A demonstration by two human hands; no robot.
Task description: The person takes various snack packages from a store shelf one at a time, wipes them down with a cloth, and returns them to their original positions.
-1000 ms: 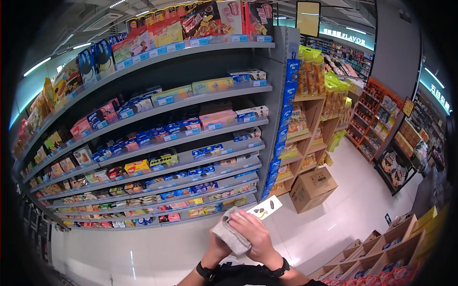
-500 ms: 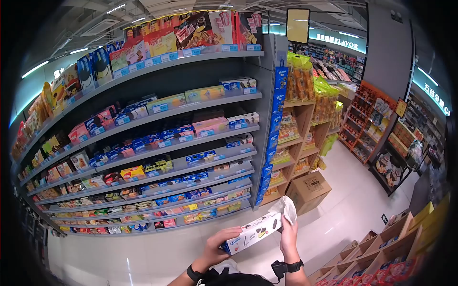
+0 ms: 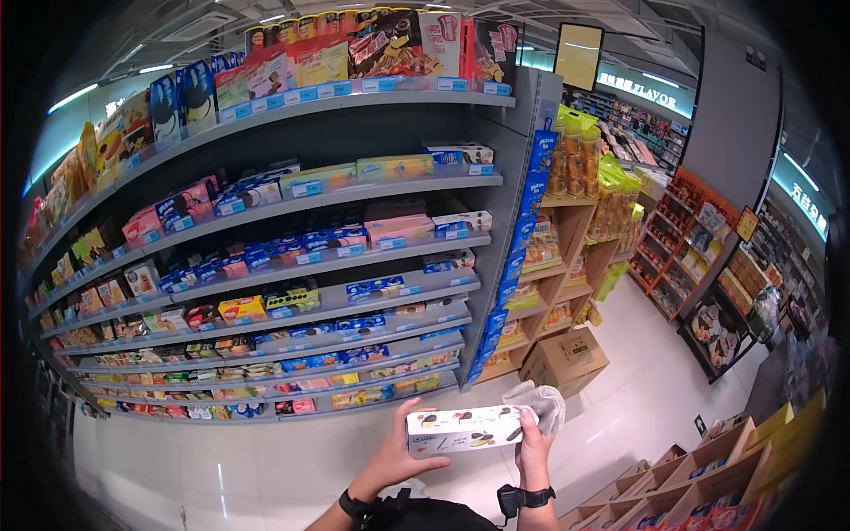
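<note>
A long white cookie box point(image 3: 467, 430), printed with dark sandwich cookies, is held level in front of my body between both hands. My left hand point(image 3: 400, 453) grips its left end, with the thumb stretched along the lower edge. At the right end, my right hand point(image 3: 532, 442) has its thumb pressed on the box. A crumpled pale grey cloth point(image 3: 544, 404) is also in that hand, bunched behind the box's right end. The fingers behind the box are hidden.
A tall grey shelf point(image 3: 310, 200) of boxed and bagged snacks fills the left and centre. Beside it stand a wooden rack point(image 3: 558, 239) of bagged food and a brown carton point(image 3: 567, 361) on the floor. Wooden bins point(image 3: 677, 478) stand at lower right.
The box has turned from slanting to nearly level, and more of its top face shows. My left hand has shifted its grip on the left end. The camera view has moved slightly.
</note>
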